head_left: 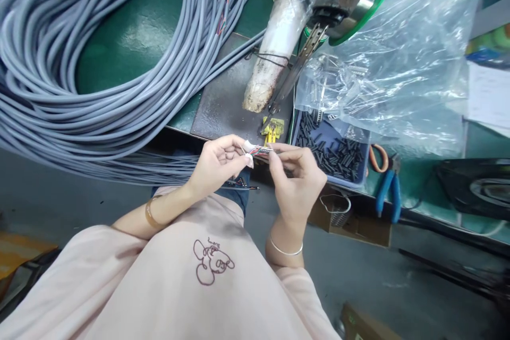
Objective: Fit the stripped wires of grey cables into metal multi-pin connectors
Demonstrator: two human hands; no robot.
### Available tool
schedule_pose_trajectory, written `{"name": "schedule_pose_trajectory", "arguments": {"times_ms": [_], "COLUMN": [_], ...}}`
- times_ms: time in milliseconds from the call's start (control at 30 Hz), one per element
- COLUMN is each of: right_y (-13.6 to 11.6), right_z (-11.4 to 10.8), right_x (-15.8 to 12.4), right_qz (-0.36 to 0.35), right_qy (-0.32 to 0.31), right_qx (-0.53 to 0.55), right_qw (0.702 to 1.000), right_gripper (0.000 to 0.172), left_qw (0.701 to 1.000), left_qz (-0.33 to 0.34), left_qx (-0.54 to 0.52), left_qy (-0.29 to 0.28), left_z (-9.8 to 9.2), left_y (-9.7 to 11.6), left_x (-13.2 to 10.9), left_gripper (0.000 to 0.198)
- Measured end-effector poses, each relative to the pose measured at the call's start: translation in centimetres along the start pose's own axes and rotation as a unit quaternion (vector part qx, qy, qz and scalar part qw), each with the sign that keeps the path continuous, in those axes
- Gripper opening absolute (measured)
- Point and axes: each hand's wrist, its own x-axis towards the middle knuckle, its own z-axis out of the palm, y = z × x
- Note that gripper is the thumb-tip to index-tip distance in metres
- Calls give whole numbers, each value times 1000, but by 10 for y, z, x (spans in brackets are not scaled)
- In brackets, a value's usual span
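Observation:
My left hand point(217, 162) is closed in a pinch on the stripped end of a grey cable, where thin coloured wires point(261, 150) fan out. My right hand point(297, 175) is closed too, its fingertips pinching the same wire ends from the right. Both hands meet just in front of the bench edge, above my lap. Whether a small part sits on the wires I cannot make out. The cable's grey body runs off to the left under my left hand.
A big coil of grey cables point(59, 64) covers the green bench at left. A blue tray point(358, 133) of small black sleeves sits right of my hands, with a clear plastic bag point(398, 53) above it. Blue-handled pliers point(388, 188) lie at the right. A wrapped tool point(274, 48) stands on a dark plate.

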Motion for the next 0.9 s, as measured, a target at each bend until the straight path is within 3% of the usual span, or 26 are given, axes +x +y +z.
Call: {"name": "schedule_pose_trajectory", "arguments": {"times_ms": [133,167,333,633,900], "right_y": [-12,-15,-24,-24,-25], "right_z": [-6,-8,-13,-15,-22], "right_x": [-4,-5,-10,-3,-2], "right_qz": [-44,-48,24,29,6], "right_qy": [182,191,18,-53,-120], "right_qx": [25,20,-21,-20,-16], "right_qw": [982,980,999,998,993], "right_gripper": [14,16,12,21,13], "left_qw": [999,999,1000,995,993], "left_qz": [-39,-38,-9,40,19], "left_qx": [-22,-23,-18,60,54], "left_qy": [-11,-11,-19,-63,-100], "left_z": [-2,-2,0,-2,-6], "left_y": [5,5,-1,-10,-18], "left_x": [-3,-3,-6,-13,-11], "left_gripper": [14,14,14,12,12]}}
